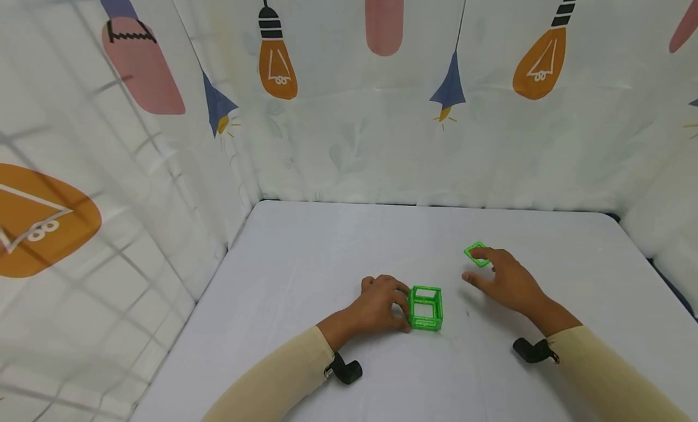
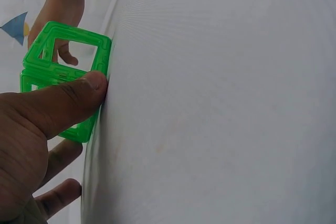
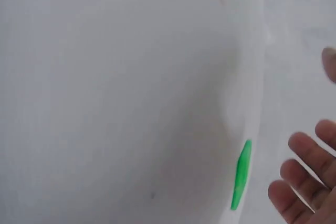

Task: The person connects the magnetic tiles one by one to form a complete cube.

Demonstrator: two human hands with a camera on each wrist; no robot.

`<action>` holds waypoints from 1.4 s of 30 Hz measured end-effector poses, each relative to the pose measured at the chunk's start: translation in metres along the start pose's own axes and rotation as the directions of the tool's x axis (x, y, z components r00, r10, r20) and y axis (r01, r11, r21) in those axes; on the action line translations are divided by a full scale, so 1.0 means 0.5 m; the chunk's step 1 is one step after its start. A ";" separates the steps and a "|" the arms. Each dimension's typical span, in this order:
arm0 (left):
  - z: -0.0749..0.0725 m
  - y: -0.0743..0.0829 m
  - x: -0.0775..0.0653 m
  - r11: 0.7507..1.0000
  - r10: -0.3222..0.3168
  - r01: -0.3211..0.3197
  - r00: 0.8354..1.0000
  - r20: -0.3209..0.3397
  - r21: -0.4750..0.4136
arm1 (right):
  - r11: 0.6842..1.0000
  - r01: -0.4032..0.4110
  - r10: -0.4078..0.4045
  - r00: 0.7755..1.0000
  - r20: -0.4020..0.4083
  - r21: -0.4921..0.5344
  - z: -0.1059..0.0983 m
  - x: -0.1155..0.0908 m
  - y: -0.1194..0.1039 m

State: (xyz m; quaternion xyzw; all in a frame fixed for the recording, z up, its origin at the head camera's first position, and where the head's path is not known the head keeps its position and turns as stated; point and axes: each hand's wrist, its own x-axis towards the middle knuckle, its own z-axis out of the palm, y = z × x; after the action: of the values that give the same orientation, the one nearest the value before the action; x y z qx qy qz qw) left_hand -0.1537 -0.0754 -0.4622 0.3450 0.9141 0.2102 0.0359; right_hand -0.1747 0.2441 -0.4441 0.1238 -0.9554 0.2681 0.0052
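Observation:
A small open cube of green magnetic tiles (image 1: 426,300) stands on the white table. My left hand (image 1: 380,305) grips its left side; in the left wrist view the thumb (image 2: 79,98) lies across the green cube (image 2: 63,69), and two fingers stand apart from it. Further back on the right, a single square green magnetic tile (image 1: 472,247) lies flat. Over it hovers my right hand (image 1: 509,282), fingers spread and holding nothing. In the right wrist view the tile (image 3: 241,175) appears edge-on, apart from the fingertips (image 3: 283,195).
The white tabletop (image 1: 327,246) ends at a cloth wall (image 1: 349,143) printed with lamps and bulbs. Another cloth wall (image 1: 163,228) borders the left side. A dark wrist device (image 1: 346,370) sits at the left cuff, and another device (image 1: 533,350) at the right.

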 end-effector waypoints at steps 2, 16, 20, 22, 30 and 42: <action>0.002 -0.002 0.001 1.000 0.002 -0.002 1.000 -0.001 0.004 | 0.999 -0.037 0.037 0.999 -0.008 -0.019 -0.003 0.011 0.016; 0.000 -0.001 0.000 1.000 -0.019 0.019 1.000 0.012 -0.014 | 0.987 -0.112 0.109 0.993 -0.037 -0.113 -0.004 0.057 0.066; -0.002 0.000 -0.001 1.000 -0.019 0.019 1.000 0.014 -0.005 | 0.983 -0.129 0.125 0.991 -0.036 -0.133 -0.004 0.063 0.069; 0.000 -0.001 -0.001 1.000 -0.017 0.018 1.000 0.012 -0.004 | 0.980 -0.136 0.133 0.991 -0.033 -0.143 -0.003 0.066 0.073; 0.001 -0.001 0.000 1.000 -0.015 0.015 1.000 0.010 -0.004 | 0.974 -0.179 0.181 0.984 -0.003 -0.138 -0.007 0.069 0.069; 0.003 -0.002 0.001 1.000 -0.028 0.028 0.999 0.021 0.001 | 0.969 -0.213 0.213 0.977 -0.011 -0.124 -0.006 0.071 0.063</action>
State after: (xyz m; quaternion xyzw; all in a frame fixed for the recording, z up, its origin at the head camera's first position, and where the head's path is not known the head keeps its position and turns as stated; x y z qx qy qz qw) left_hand -0.1543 -0.0752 -0.4638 0.3343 0.9185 0.2056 0.0481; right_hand -0.2170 0.2633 -0.4548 0.0203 -0.9780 0.2069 -0.0169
